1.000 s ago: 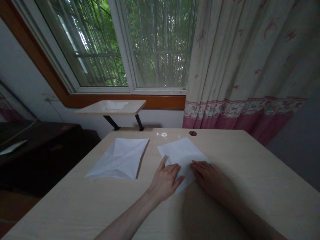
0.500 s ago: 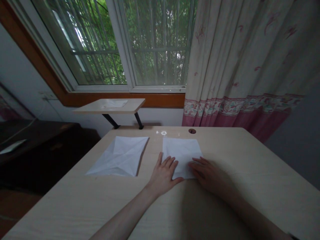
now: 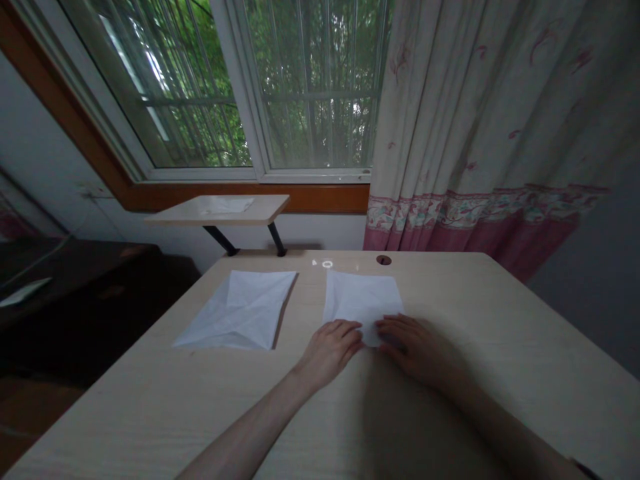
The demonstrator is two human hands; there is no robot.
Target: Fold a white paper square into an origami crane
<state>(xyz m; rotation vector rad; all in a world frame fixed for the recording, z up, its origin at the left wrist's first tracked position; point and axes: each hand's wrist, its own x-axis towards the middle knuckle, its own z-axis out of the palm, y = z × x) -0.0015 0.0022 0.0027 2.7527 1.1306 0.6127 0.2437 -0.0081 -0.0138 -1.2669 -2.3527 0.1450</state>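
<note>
A white paper sheet (image 3: pixel 361 301) lies flat on the pale wooden desk (image 3: pixel 500 347), squared to the far edge, with its near end between my hands. My left hand (image 3: pixel 330 353) has its fingers together at the sheet's near left corner. My right hand (image 3: pixel 413 348) rests its fingertips on the near right part, covering that corner. To the left, apart from both hands, lies a larger creased white paper (image 3: pixel 240 312) with fold lines radiating across it. Its near left part is nearest my left hand.
A round hole (image 3: pixel 383 260) sits near the desk's far edge. Behind it stands a small pale shelf (image 3: pixel 215 210) with paper on it. A barred window (image 3: pixel 310 87) and a pink-hemmed curtain (image 3: pixel 480 133) fill the back. A dark cabinet (image 3: pixel 75 280) stands left.
The sheet has turned from a tilted position to square with the desk. My left hand's fingers have drawn together from spread, and both hands sit closer to the sheet's near end.
</note>
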